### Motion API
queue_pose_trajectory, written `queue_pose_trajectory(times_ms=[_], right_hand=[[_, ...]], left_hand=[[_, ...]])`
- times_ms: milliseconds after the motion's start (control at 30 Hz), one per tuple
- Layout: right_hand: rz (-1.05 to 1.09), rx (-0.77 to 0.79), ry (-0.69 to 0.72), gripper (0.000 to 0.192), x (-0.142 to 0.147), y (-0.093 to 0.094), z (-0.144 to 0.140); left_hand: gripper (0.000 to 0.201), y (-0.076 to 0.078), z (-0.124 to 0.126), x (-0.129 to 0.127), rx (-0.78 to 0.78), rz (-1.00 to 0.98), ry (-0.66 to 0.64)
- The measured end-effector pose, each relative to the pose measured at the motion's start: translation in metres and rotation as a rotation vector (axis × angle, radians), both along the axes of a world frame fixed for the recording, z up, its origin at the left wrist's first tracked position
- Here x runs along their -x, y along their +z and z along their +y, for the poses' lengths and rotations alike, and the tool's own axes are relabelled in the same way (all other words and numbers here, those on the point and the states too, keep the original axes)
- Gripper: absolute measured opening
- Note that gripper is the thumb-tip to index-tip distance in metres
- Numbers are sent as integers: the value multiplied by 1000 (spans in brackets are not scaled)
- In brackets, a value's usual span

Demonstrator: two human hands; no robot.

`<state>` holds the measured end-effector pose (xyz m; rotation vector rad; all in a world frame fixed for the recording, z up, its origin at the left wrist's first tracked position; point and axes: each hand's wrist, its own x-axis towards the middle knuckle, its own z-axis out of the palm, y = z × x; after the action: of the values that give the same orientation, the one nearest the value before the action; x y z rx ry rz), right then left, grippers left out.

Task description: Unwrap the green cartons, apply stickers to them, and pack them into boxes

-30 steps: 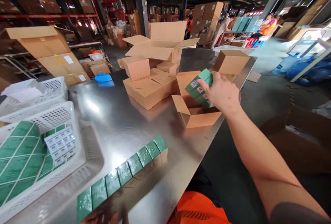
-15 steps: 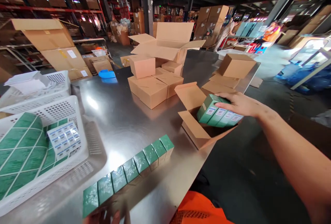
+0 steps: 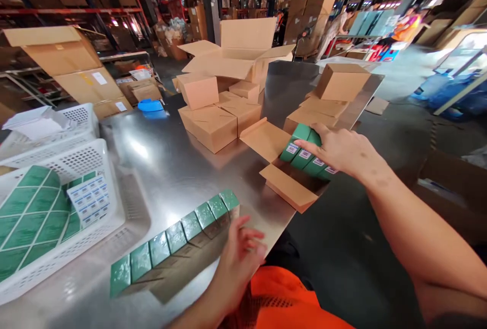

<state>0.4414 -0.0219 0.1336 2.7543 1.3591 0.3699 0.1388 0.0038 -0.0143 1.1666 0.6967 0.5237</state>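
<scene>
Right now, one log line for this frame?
right hand: holds green boxes at open carton | left hand: by green row | steel table

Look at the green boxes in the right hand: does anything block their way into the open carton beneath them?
Nothing visible. The right hand holds the green boxes over the open carton, flaps spread outward.

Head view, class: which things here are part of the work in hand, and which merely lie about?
In hand:
right hand gripping green boxes
open carton beneath them
left hand beside the row of green boxes

Lying about:
closed cartons
white basket
blue tape dispenser
</scene>
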Motion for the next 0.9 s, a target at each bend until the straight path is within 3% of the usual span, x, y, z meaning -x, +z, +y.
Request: queue_pose_trajectory(times_ms=[33,100,167,300,400,500,567,667,767,800,833,867,900], right_hand=[[3,-17,-10,82,3,-1,-2],[21,-43,-24,82,8,-2,-6],[43,-57,-32,82,12,-3,-10],[59,-39,-3,77,21,-13,-11],[108,-22,42,75,16,-33,-3],[320,39,155,74,-1,-57,11],[457,104,235,75,-14,-69,20],[464,132,268,78,-20,-77,24],[253,-100,286,80,-4,-75,15],[181,-227,316,80,6,-72,12],[131,-351,376,80,18,-69,8],[126,-426,482,80,32,-66,6],[149,-464,620,81,46,-63,6]], left_hand=[[77,11,6,-30,206,-4,-60],[67,30,17,-85,494,-11,-144],[51,43,19,-129,621,-46,-233],[22,51,-3,-172,669,-174,33],[23,47,-17,-186,654,-236,153],[22,39,-17,-201,646,-322,255],[25,34,-14,-207,610,-362,255],[28,30,-12,-187,505,-301,121],[47,22,-14,-115,335,-192,-18],[56,18,-16,-84,160,-186,-53],[57,14,-17,-51,-43,-158,-35],[55,9,-18,-19,-234,-92,105],[58,4,-18,11,-406,1,361]])
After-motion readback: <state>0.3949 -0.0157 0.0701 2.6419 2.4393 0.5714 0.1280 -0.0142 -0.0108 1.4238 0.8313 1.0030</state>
